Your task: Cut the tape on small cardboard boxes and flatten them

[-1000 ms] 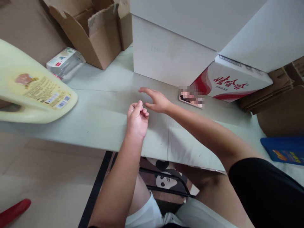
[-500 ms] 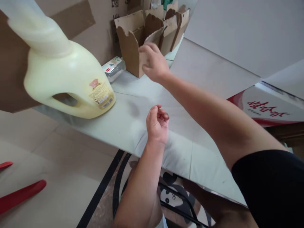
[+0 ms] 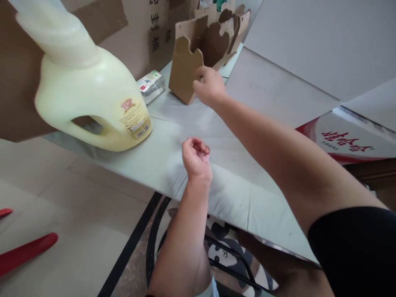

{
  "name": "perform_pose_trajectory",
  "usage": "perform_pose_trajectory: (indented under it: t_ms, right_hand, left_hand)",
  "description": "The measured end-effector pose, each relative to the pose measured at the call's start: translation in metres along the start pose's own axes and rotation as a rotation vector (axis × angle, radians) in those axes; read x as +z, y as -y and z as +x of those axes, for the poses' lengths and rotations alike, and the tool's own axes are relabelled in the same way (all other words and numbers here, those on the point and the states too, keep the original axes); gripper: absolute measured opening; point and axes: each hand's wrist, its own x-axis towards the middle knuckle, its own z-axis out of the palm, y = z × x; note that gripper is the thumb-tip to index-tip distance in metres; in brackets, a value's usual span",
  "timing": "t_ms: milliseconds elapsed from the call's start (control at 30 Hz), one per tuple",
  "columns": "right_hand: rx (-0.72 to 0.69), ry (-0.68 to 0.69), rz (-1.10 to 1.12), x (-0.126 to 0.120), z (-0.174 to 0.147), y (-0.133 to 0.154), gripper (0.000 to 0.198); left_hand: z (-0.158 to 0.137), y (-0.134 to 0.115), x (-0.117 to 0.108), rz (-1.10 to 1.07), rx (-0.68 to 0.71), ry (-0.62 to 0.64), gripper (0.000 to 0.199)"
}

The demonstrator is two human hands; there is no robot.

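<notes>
My right hand point(image 3: 209, 86) is closed at the near edge of an open-topped cardboard box point(image 3: 185, 72) with a cut-out, wavy rim. Its thumb and forefinger pinch the box's right side, and the other fingers are partly hidden. The box stands upright on a cloth-covered table point(image 3: 154, 165). Above the cloth, nearer to me, my left hand point(image 3: 197, 159) has its fingers curled in, with nothing visible in them. A clear plastic pack with a printed label point(image 3: 151, 86) lies left of the box.
A large pale-yellow jug point(image 3: 89, 99) stands on the table at left, against a big brown carton point(image 3: 136, 37). More cardboard boxes point(image 3: 243, 27) stand behind the held one. At right are a white panel point(image 3: 309, 53) and a red-and-white printed box point(image 3: 346, 138). Red objects point(image 3: 31, 251) show at lower left.
The cardboard box has shifted right, away from the plastic pack, and turned a little. My right hand has closed on its edge. My left hand has moved slightly left, fingers curled.
</notes>
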Motion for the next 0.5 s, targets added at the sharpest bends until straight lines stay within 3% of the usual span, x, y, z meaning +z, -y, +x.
perform_pose_trajectory:
  t_ms: [100,267,367,433,500]
  right_hand:
    - [0.053,-0.095,-0.001,-0.022,-0.038,-0.003,0.018]
    - [-0.024,-0.232,0.100,-0.061,-0.124,-0.007,0.018]
    - [-0.059,-0.337,0.121,-0.088,-0.195,-0.021,0.029]
    - [-0.070,-0.415,0.132,-0.106,-0.247,-0.037,0.032]
    - [-0.060,-0.511,0.146,-0.120,-0.299,-0.053,0.034]
  left_hand:
    - [0.002,-0.008,0.000,0.009,0.117,-0.088,0.024]
    - [0.010,-0.017,-0.008,0.007,0.525,-0.234,0.014]
    - [0.017,-0.016,-0.010,0.033,0.521,-0.294,0.013]
    - [0.017,-0.009,-0.008,0.092,0.494,-0.194,0.014]
    - [0.011,0.006,-0.004,0.172,0.493,0.012,0.018]
